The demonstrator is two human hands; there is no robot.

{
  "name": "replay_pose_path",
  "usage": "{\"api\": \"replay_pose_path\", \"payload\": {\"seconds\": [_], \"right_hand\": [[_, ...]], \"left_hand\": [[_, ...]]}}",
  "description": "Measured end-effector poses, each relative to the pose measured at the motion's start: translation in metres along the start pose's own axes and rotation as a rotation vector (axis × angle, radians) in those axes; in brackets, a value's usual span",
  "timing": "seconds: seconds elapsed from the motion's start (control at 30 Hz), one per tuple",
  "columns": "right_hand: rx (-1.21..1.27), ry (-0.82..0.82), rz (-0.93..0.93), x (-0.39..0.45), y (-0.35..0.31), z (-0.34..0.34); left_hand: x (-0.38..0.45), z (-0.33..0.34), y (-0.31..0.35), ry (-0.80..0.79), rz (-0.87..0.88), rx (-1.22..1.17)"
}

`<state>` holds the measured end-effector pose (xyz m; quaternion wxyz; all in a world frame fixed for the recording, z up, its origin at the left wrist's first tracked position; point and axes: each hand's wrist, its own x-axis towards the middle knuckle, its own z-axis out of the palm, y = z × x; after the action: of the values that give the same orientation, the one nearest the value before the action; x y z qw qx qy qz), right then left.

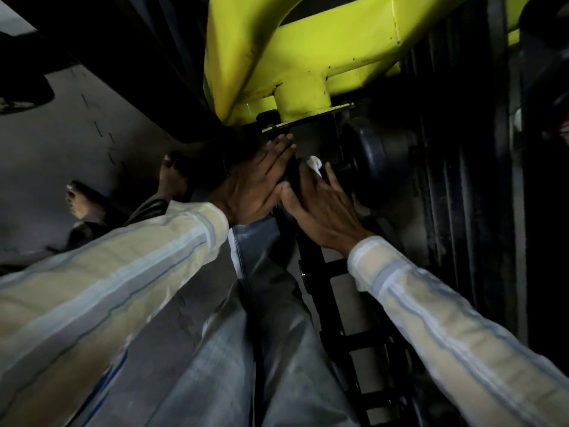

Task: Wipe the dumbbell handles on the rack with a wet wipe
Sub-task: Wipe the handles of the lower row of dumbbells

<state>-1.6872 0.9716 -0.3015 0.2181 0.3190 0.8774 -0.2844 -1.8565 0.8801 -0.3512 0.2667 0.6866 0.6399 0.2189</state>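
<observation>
Above the left hand (258, 180), the frame (308, 57) is painted metal, glossy yellow-green with dark chips and specks. Beyond the right hand (320, 204), the dumbbell head (374, 161) looks smooth, dull black, faintly shiny. At its fingertips, the wipe (314, 164) is soft, crumpled white. Below it, the rack (326, 291) is matt black metal.

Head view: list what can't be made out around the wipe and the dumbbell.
- Wet wipe: only a white tip shows; the right hand covers the rest.
- Dumbbell handle: hidden behind the right hand and in deep shadow.
- Left hand: lies flat on a dark upright, but what is under its palm is lost in shadow.
- Black rack: its lower rungs run off the bottom edge.
</observation>
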Motion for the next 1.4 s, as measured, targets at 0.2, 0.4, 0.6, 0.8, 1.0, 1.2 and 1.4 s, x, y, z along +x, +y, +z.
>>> {"api": "replay_pose_path", "payload": {"seconds": [0.2,0.4,0.6,0.8,1.0,1.2,1.4], "right_hand": [[0.350,-0.013,0.184,-0.004,-0.016,-0.001],[1.297,0.373,0.507,-0.033,-0.033,0.038],[2.067,0.465,0.799,0.002,-0.012,0.026],[2.146,0.375,0.853,0.012,-0.005,0.018],[2.028,0.160,0.825,-0.002,-0.007,0.024],[1.951,0.145,0.798,0.002,0.002,0.025],[2.328,0.516,0.788,0.012,0.039,0.029]], "left_hand": [[0.001,-0.003,0.003,-0.006,-0.006,-0.015],[0.002,0.000,0.009,0.019,-0.050,-0.037],[0.003,0.003,0.011,0.060,-0.054,-0.070],[0.002,0.001,0.012,0.061,-0.054,-0.045],[0.003,0.001,0.014,0.068,-0.067,-0.068],[0.004,-0.001,0.010,0.034,-0.051,-0.023],[0.005,0.002,0.013,0.056,-0.065,-0.009]]}}
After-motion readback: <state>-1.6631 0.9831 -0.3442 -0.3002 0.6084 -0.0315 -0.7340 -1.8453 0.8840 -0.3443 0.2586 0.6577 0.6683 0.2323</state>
